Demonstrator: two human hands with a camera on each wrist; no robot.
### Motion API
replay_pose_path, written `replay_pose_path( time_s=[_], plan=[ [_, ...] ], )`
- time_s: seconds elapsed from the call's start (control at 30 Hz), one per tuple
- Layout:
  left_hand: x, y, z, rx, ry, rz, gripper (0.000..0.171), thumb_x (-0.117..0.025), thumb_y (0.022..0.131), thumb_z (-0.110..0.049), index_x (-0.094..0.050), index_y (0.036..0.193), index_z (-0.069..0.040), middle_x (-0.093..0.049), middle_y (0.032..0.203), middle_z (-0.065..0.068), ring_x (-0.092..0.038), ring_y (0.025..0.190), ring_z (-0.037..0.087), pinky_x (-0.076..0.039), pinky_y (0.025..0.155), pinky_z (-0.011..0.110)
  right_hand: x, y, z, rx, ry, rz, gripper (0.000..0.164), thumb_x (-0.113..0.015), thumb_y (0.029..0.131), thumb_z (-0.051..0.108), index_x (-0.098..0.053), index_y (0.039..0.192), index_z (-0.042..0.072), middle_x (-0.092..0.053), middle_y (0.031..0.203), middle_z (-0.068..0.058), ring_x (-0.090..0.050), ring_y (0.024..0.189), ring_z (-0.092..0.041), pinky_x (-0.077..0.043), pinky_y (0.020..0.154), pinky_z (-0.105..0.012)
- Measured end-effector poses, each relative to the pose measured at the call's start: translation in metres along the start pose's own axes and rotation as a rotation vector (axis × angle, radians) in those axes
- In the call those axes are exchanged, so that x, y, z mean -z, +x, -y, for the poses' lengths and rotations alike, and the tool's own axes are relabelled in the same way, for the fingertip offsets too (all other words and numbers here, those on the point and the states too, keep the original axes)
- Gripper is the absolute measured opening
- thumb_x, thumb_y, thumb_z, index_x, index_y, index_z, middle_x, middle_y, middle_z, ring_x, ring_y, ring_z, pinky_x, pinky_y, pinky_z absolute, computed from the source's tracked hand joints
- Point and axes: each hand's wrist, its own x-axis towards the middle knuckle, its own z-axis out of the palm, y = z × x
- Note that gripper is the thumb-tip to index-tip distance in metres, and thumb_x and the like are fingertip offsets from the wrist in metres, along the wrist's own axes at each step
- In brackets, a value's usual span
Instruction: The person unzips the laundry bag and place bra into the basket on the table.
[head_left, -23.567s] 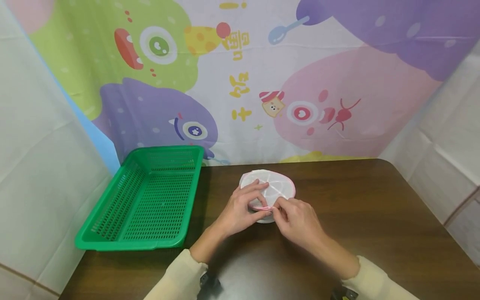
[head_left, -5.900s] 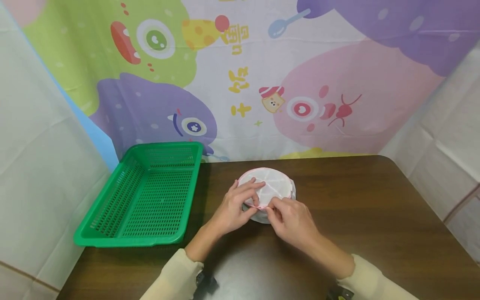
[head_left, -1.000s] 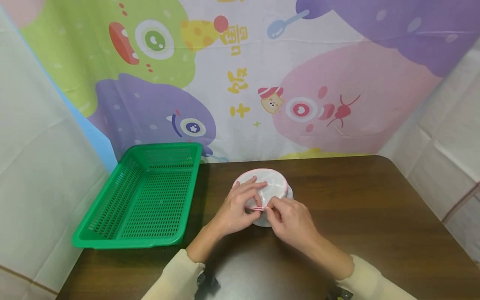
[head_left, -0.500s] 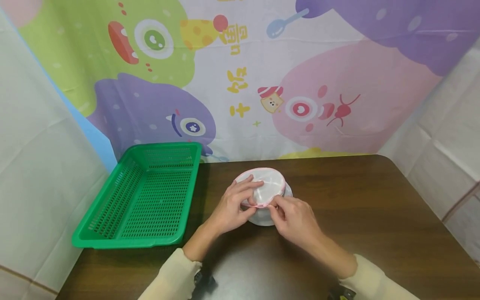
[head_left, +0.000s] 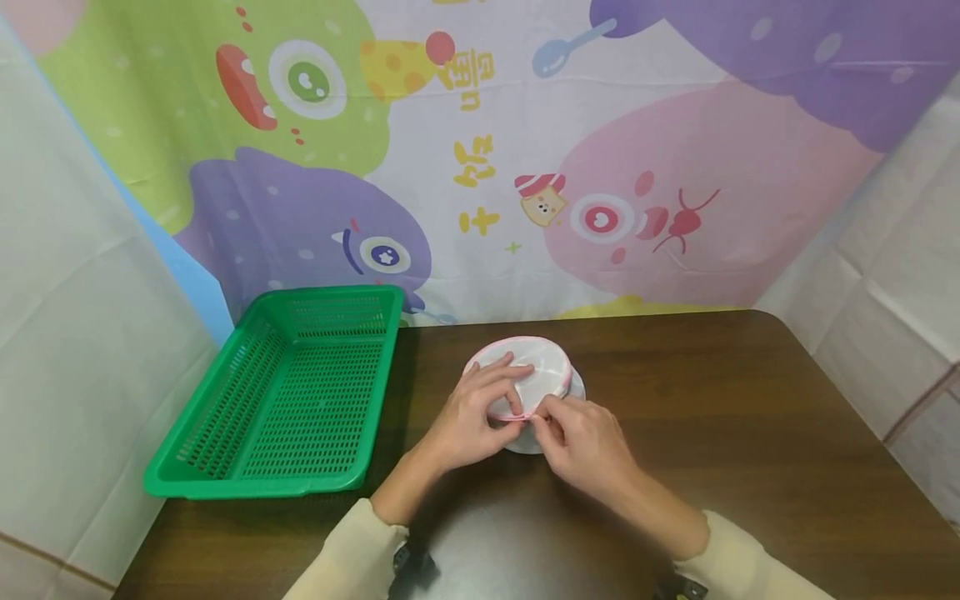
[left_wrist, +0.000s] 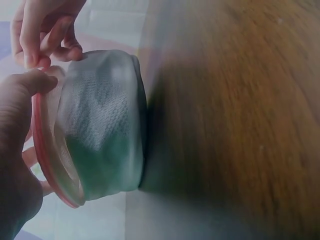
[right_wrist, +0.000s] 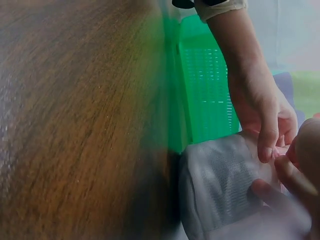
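A round white mesh laundry bag [head_left: 546,377] with a pink zipped rim stands on the table in the head view, its top tilted. My left hand [head_left: 474,415] lies over its left side and pinches the pink rim between thumb and index finger, the other fingers spread on the top. Right beside it, my right hand [head_left: 588,437] pinches the rim at the front; whether it has the zipper pull is hidden by the fingers. Seen from the left wrist, the bag's grey mesh side wall [left_wrist: 102,110] is upright from its base. The right wrist view shows both thumbs meeting at the rim.
A green plastic basket [head_left: 363,433] with perforated walls stands on the left of the brown wooden table [head_left: 712,417]. A cartoon-printed cloth [head_left: 495,275] hangs behind the table's far edge. Pale panels [head_left: 900,275] flank both sides.
Over the longer span the bag has turned under my hands, and its pink rim now shows round the far left. In the last second the top tilts slightly and both hands stay at the front rim.
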Motion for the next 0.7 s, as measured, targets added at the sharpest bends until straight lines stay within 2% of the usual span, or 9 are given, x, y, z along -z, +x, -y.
replay_pose_path(
  time_s=[0.4, 0.7],
  plan=[
    [0.0041, -0.0007, 0.0009, 0.002, 0.014, -0.017, 0.026, -0.088, 0.092, -0.008, -0.063, 0.086, -0.014, -0.077, 0.15, 0.011, -0.06, 0.156, 0.044, -0.034, 0.126, 0.087, 0.004, 0.0016, -0.0041, -0.006, -0.006, -0.027, 0.028, -0.079, 0.089, 0.002, -0.059, 0.076, 0.016, -0.043, 0.062, 0.009, -0.033, 0.062, 0.002, -0.026, 0.057, -0.016],
    [0.0036, -0.001, 0.001, 0.017, 0.024, -0.018, 0.025, -0.091, 0.091, -0.01, -0.066, 0.092, -0.015, -0.077, 0.15, 0.011, -0.06, 0.157, 0.043, -0.034, 0.127, 0.086, 0.0035, 0.0022, -0.0011, -0.013, -0.006, -0.003, 0.027, -0.079, 0.09, 0.002, -0.06, 0.076, 0.015, -0.043, 0.062, 0.009, -0.031, 0.062, 0.003, -0.025, 0.057, -0.016]
  ],
)
